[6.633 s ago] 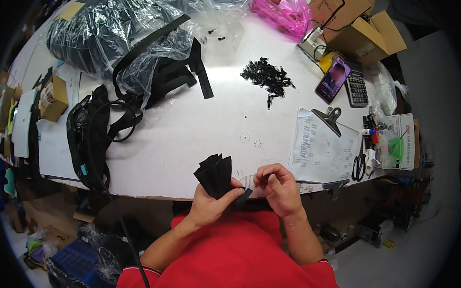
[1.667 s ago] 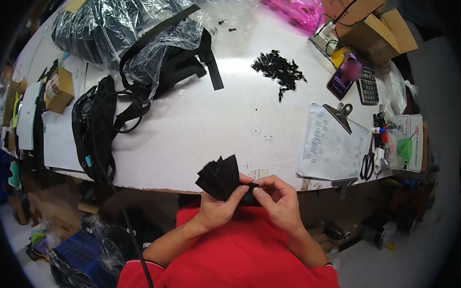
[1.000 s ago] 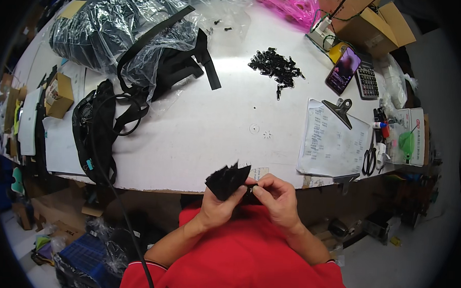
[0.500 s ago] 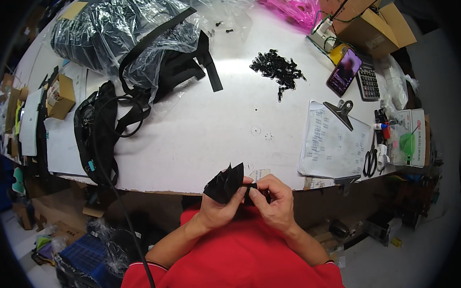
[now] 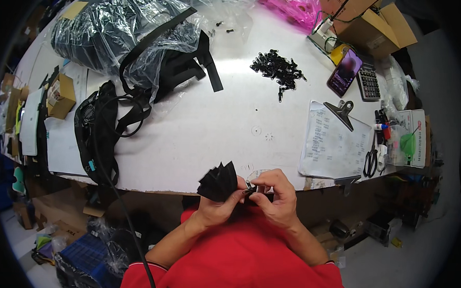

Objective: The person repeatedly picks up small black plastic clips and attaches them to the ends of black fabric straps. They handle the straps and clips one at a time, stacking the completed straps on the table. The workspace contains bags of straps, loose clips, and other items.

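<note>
Just past the table's near edge, my left hand (image 5: 213, 209) is closed around a fanned bunch of black fabric strips (image 5: 218, 182), their loose ends sticking up and to the left. My right hand (image 5: 280, 200) meets it on the right, thumb and forefinger pinched on a small black piece (image 5: 250, 188) at the left fingertips. Its exact kind is too small to tell, and part of it is hidden by the fingers. Farther off on the white table (image 5: 205, 138) lies a pile of small black zipper-pull-like pieces (image 5: 277, 69).
At the left are a plastic-wrapped dark bundle (image 5: 112, 36) and black straps with mesh (image 5: 90, 122). To the right lie a clipboard with paper (image 5: 333, 143), scissors (image 5: 371, 161), a phone (image 5: 345, 73) and a calculator (image 5: 368, 82). A black cable (image 5: 122, 203) hangs over the left edge.
The fabric bunch has tipped slightly left with my left hand. My right forefinger has lifted and shifted, and the small black piece between the hands shows more now.
</note>
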Tool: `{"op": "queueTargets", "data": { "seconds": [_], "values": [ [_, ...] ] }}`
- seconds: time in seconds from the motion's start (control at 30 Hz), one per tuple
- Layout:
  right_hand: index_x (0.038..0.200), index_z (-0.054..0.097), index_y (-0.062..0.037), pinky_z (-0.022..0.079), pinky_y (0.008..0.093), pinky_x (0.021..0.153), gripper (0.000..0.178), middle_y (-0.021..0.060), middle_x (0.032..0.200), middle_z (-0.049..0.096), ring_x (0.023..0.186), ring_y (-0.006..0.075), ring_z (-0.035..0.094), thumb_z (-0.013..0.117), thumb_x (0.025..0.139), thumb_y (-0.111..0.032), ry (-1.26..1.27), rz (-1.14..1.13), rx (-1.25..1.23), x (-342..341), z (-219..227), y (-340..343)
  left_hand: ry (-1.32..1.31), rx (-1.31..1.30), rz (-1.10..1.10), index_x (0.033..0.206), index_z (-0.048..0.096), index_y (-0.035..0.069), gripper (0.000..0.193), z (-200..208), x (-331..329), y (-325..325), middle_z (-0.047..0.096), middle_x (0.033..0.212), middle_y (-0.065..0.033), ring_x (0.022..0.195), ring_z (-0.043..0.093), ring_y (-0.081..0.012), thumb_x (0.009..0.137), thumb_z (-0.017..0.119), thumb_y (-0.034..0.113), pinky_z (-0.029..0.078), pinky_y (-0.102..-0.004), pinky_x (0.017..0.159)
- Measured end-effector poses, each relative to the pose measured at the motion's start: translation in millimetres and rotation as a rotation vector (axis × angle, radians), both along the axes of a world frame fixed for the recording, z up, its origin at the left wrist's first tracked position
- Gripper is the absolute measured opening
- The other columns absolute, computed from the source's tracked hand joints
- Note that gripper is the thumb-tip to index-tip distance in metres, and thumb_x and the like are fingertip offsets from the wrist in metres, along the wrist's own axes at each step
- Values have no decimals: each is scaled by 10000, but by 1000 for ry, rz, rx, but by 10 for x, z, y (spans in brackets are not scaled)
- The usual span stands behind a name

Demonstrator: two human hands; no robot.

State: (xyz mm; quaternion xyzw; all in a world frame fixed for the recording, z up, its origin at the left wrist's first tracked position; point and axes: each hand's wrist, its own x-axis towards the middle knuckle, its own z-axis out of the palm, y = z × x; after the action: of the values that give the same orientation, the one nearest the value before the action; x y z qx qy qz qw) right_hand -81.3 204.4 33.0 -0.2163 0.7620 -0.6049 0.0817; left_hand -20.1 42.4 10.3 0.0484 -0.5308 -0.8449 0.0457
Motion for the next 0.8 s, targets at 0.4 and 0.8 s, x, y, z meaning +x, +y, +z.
{"op": "queueTargets", "data": {
  "seconds": [0.4, 0.8],
  "values": [
    [932, 669, -2, 468, 257, 594, 148, 61, 757, 632, 655, 103, 566, 732, 873, -122, -305, 12, 266, 90, 88, 180, -366, 636, -154, 1218, 518, -2, 245, -147, -83, -81, 567, 818, -48, 659, 538, -105, 1048, 488, 171, 459, -271, 599],
    [1215, 612, 24, 524, 283, 803, 377, 91, 1003, 706, 850, 150, 665, 717, 863, -62, -297, 49, 62, -481, 265, 115, -231, 176, -348, 1280, 482, -44, 289, 10, -50, -70, 700, 953, -174, 723, 703, -222, 1018, 506, 77, 596, -354, 704]
  ]
}}
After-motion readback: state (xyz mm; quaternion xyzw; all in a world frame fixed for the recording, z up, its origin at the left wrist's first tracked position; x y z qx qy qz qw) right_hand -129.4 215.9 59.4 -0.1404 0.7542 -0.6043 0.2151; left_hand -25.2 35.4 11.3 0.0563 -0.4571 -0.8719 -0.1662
